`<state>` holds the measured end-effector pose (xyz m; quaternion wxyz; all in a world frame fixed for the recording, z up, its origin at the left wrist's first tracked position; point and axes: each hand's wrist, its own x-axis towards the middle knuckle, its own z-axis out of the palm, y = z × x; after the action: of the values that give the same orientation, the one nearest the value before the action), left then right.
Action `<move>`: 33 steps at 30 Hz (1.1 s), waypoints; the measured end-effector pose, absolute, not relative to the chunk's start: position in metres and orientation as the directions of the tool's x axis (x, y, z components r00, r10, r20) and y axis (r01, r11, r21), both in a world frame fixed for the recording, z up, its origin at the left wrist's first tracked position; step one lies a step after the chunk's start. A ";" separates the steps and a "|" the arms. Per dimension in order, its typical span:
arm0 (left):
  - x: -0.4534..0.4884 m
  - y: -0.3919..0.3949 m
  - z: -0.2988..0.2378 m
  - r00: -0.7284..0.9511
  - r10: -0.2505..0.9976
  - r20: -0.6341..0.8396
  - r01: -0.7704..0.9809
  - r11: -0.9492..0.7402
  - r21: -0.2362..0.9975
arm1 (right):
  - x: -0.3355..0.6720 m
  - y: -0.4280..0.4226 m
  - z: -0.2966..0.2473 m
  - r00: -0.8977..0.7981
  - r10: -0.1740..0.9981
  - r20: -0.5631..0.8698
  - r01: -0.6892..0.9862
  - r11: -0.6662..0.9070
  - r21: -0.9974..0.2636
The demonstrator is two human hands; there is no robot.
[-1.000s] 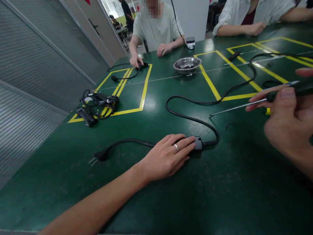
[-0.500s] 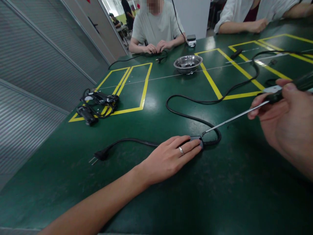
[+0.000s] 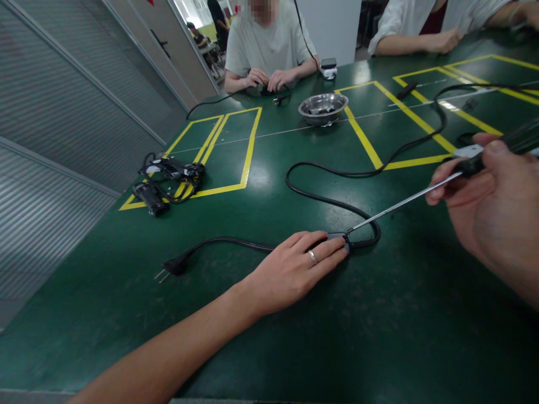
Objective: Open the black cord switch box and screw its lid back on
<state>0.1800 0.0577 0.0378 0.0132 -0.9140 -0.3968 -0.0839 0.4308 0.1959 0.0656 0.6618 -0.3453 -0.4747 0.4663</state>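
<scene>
My left hand (image 3: 292, 269) lies flat on the green table (image 3: 295, 348), its fingers pressing down a small black inline switch (image 3: 340, 239) on a black power cord (image 3: 332, 199). The cord's plug (image 3: 172, 265) rests to the left. My right hand (image 3: 494, 199) is closed round the dark handle of a long thin screwdriver (image 3: 400, 205). Its metal tip touches the top of the switch, right by my left fingertips.
A steel bowl (image 3: 323, 108) with small dark parts sits mid-table. A heap of black cords and switches (image 3: 166, 178) lies at the left on yellow floor-tape lines. Across the table a person handles a cord (image 3: 269, 90); another person's arm (image 3: 421, 42) rests at the far right.
The screwdriver swung down and left from above the table until its tip met the switch. The person opposite brought both hands together on a cord. My left hand stayed put.
</scene>
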 end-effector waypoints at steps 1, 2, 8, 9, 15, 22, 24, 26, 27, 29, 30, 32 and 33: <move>0.180 0.058 0.038 0.670 0.724 0.164 0.729 -0.684 0.040 | 0.431 0.196 0.065 0.114 0.945 0.308 -0.287 0.328 -0.900; 0.180 0.058 0.038 0.671 0.723 0.167 0.728 -0.684 0.036 | 0.431 0.196 0.065 0.111 0.944 0.310 -0.283 0.329 -0.901; 0.181 0.058 0.038 0.673 0.719 0.171 0.726 -0.687 0.029 | 0.429 0.192 0.065 0.078 0.940 0.332 -0.249 0.341 -0.906; 0.181 0.058 0.038 0.673 0.719 0.174 0.726 -0.687 0.031 | 0.429 0.191 0.065 0.075 0.940 0.332 -0.242 0.340 -0.909; 0.181 0.057 0.033 0.652 0.725 0.222 0.733 -0.677 0.059 | 0.427 0.189 0.064 0.051 0.947 0.316 -0.253 0.319 -0.914; 0.182 0.058 0.035 0.654 0.736 0.176 0.742 -0.669 0.045 | 0.427 0.189 0.064 0.038 0.950 0.311 -0.243 0.311 -0.919; 0.182 0.058 0.036 0.656 0.738 0.157 0.743 -0.669 0.041 | 0.427 0.189 0.064 0.074 0.943 0.325 -0.241 0.333 -0.912; 0.181 0.058 0.035 0.655 0.738 0.159 0.743 -0.668 0.042 | 0.427 0.190 0.063 0.109 0.935 0.339 -0.247 0.355 -0.901; 0.180 0.057 0.035 0.655 0.737 0.168 0.741 -0.670 0.046 | 0.427 0.190 0.063 0.117 0.932 0.342 -0.251 0.361 -0.898; 0.180 0.057 0.034 0.653 0.733 0.189 0.739 -0.672 0.054 | 0.428 0.191 0.062 0.112 0.929 0.352 -0.261 0.369 -0.892; 0.180 0.057 0.033 0.652 0.732 0.200 0.738 -0.673 0.058 | 0.429 0.192 0.061 0.109 0.926 0.362 -0.266 0.378 -0.887; 0.180 0.057 0.033 0.649 0.731 0.208 0.737 -0.673 0.065 | 0.430 0.194 0.060 0.099 0.918 0.383 -0.279 0.395 -0.875; 0.180 0.057 0.033 0.649 0.731 0.211 0.736 -0.674 0.069 | 0.430 0.195 0.060 0.092 0.914 0.395 -0.286 0.404 -0.869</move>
<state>0.1800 0.0573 0.0328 0.0116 -0.9080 -0.4038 -0.1112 0.4302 0.1952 0.0602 0.6698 -0.3117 -0.5034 0.4481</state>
